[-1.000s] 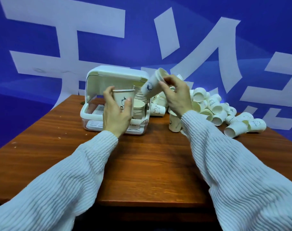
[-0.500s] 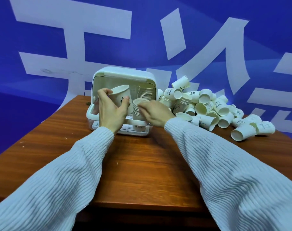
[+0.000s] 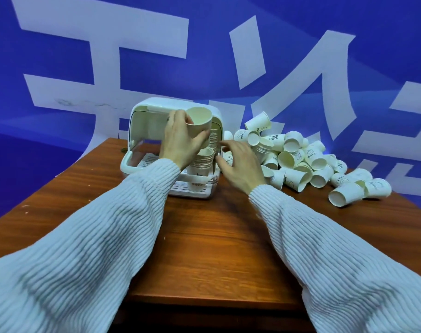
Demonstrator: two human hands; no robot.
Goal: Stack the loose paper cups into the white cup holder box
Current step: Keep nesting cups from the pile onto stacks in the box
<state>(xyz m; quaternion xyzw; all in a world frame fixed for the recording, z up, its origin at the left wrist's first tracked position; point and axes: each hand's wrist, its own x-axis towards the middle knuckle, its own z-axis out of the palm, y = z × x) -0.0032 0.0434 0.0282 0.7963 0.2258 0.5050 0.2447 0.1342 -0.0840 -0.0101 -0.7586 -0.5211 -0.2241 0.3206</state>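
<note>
On the surface [image 3: 204, 248] the cup holder box [image 3: 142, 131] stands at the far left with a stack of cups [image 3: 201, 164] inside its right part, and the loose cups [image 3: 298, 162] lie heaped just right of it.

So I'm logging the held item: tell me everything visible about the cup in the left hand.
The plain cream paper cup is a tapered cup with a rolled rim, empty, tilted so its open mouth faces the camera. The left hand grips its side wall, holding it in front of the white plastic cup holder box, above the stack of nested cups inside.
</note>
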